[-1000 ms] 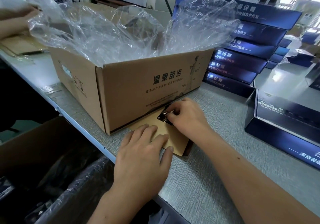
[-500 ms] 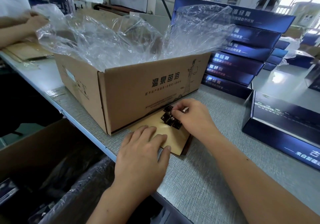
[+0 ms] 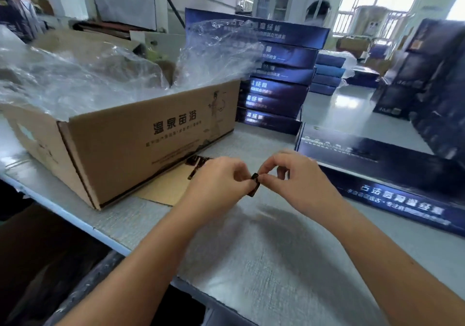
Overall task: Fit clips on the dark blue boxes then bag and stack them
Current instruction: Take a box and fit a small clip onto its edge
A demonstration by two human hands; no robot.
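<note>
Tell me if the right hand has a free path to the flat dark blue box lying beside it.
Probably yes: the right hand is beside the flat dark blue box, nothing between, but it pinches a small dark clip.

A: Colours recorded? Carton (image 3: 141, 147): brown, black lettering. Boxes (image 3: 274, 91): dark blue, white lettering.

B: Confirmed. Clip (image 3: 254, 184): dark brown, glossy. Liner (image 3: 75, 79): clear. Table (image 3: 276, 245): grey, finely textured.

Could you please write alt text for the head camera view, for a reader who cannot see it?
Over a grey table, the left hand and right hand together pinch a small dark clip. Behind them is a plastic-lined cardboard carton, with more clips by it, and dark blue boxes are stacked beyond.
</note>
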